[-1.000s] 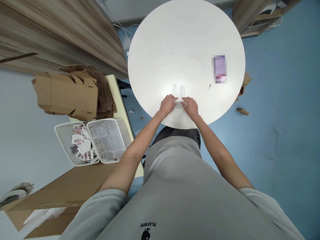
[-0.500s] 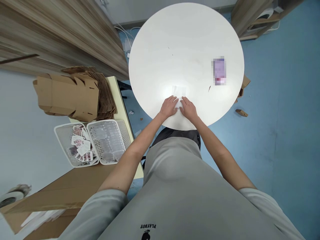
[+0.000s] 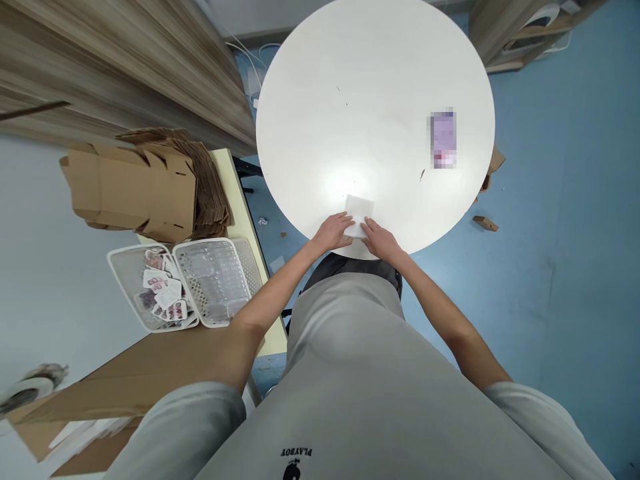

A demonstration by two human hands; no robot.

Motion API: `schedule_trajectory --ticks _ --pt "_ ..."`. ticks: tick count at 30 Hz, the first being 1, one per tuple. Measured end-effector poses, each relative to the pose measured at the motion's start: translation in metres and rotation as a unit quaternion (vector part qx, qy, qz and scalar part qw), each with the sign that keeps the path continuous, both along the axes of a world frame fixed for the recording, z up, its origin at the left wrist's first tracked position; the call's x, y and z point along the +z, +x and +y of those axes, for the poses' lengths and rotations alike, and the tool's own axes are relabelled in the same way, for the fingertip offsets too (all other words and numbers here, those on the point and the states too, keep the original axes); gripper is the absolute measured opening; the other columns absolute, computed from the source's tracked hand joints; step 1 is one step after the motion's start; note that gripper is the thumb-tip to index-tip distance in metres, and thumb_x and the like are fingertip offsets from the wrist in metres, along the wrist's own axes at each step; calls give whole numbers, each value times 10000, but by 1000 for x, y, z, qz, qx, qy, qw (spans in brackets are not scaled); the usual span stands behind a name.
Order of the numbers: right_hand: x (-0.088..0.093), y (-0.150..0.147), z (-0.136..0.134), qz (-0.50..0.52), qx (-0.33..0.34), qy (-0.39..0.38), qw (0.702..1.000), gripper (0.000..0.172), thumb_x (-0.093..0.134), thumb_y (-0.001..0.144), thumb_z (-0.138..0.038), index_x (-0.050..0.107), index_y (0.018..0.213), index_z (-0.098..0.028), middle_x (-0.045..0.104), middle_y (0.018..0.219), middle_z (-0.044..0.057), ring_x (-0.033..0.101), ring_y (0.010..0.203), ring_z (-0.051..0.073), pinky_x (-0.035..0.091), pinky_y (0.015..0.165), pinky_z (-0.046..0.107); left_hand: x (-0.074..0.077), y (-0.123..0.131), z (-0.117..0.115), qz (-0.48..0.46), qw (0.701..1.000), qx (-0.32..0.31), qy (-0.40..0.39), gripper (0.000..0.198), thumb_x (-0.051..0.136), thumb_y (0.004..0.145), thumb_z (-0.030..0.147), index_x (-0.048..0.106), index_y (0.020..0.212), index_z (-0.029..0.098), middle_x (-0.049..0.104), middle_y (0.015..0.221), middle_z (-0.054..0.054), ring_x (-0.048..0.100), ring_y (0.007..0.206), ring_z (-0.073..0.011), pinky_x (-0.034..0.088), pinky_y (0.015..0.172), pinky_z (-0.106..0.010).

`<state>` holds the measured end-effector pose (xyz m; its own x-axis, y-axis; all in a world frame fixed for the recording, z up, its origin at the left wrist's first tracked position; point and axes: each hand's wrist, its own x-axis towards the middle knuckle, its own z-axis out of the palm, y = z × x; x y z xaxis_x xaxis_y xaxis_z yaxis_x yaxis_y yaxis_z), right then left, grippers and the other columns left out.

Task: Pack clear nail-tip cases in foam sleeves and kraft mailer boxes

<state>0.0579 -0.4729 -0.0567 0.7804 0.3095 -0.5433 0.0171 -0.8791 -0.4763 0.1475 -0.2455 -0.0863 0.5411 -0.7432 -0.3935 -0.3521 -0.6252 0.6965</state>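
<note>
A small white flat piece [image 3: 359, 212], paper or a thin packet, lies at the near edge of the round white table [image 3: 380, 80]. My left hand [image 3: 333, 231] has its fingers on the left edge of the white piece, thumb toward the near side. On the opposite edge, my right hand [image 3: 381, 240] pinches it with bent fingers. The piece is turned slightly, and its near part is partly covered by my fingertips. I cannot tell whether it is lifted off the tabletop.
A blurred purple rectangle [image 3: 443, 139] lies on the table's right side. To the left, a side table holds stacked flat cardboard boxes [image 3: 135, 190] and white plastic baskets [image 3: 213, 283] with clear packs and printed cards. A large open carton [image 3: 115, 380] stands lower left.
Both hands have drawn the white piece toward my body, and it now sits closer to the table's near edge, turned slightly. My hands are a little further apart.
</note>
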Motion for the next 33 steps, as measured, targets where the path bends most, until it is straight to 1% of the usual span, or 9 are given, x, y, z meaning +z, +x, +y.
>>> schedule_trajectory --ticks 3,8,15,18,21,25,28,30,33 --pt "3 13 -7 31 10 11 999 602 499 1157 -317 474 1721 -108 366 1847 231 395 1724 370 480 1329 570 1 12 -1 8 999 -25 20 626 827 910 345 745 1504 165 650 1658 -174 480 1664 -420 371 1389 -569" --pt "12 26 -5 70 20 -9 997 599 489 1156 -253 455 1720 -53 351 1843 261 387 1726 379 465 1336 573 5 27 -3 3 996 -77 47 555 808 932 350 781 1466 202 666 1651 -129 481 1654 -428 400 1363 -573" --pt "23 32 -4 55 5 -14 998 518 458 1163 -231 548 1663 -130 481 1791 210 520 1643 379 536 1256 574 17 34 -13 3 997 -67 25 467 763 904 284 835 1359 204 737 1536 -127 563 1546 -402 487 1298 -522" --pt "27 38 -7 34 -29 -23 999 486 413 1179 -248 626 1608 -168 679 1630 178 689 1455 381 587 1166 536 24 39 -16 1 999 -36 10 445 684 982 324 823 1379 177 755 1414 -163 629 1401 -381 555 1199 -508" --pt "25 51 -7 -2 -82 -31 996 490 380 1183 -256 681 1563 -182 780 1478 163 743 1315 374 602 1097 506 28 47 -19 -6 1000 11 1 447 585 1068 373 800 1416 194 732 1328 -169 635 1312 -369 576 1138 -522" --pt "13 75 -3 -44 -134 -47 989 494 359 1167 -221 728 1489 -159 757 1476 179 694 1318 384 575 1108 529 20 63 -30 -29 997 71 1 398 552 1107 351 798 1379 198 707 1309 -160 612 1301 -360 564 1132 -530" --pt "1 90 0 -44 -145 -70 986 426 471 1104 -167 752 1423 -153 708 1503 202 635 1374 401 544 1148 558 6 69 -46 -36 991 121 45 305 597 1056 223 811 1273 202 696 1308 -158 597 1321 -368 580 1078 -528" --pt "-7 95 3 -28 -145 -76 986 417 528 1054 -135 750 1407 -154 691 1494 217 615 1382 405 547 1144 570 -1 66 -58 -25 986 146 74 321 607 987 113 803 1224 205 686 1322 -166 599 1315 -376 591 1037 -537" --pt "-17 98 7 -22 -144 -80 986 434 487 1049 -102 738 1396 -172 712 1421 218 617 1344 394 566 1103 572 -6 52 -70 -39 980 181 71 432 529 960 39 762 1277 217 681 1355 -167 607 1307 -368 594 1025 -544"
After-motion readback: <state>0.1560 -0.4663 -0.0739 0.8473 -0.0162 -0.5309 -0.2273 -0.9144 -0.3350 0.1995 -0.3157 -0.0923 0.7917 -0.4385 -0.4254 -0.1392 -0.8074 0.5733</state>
